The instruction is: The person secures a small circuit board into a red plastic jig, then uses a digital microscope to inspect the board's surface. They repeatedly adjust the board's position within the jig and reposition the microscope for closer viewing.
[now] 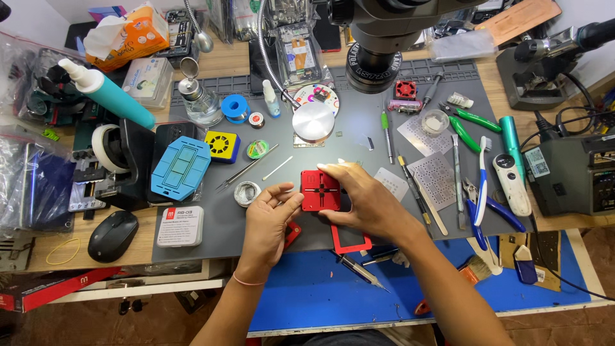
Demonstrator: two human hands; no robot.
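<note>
square jig held between both hands on mat | mouse left on bench | pliers right | microscope head behind

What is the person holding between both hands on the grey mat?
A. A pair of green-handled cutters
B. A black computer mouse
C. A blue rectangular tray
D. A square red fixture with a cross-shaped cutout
D: the left hand and right hand both grip the square red fixture, while the other listed things lie untouched elsewhere on the bench.
</note>
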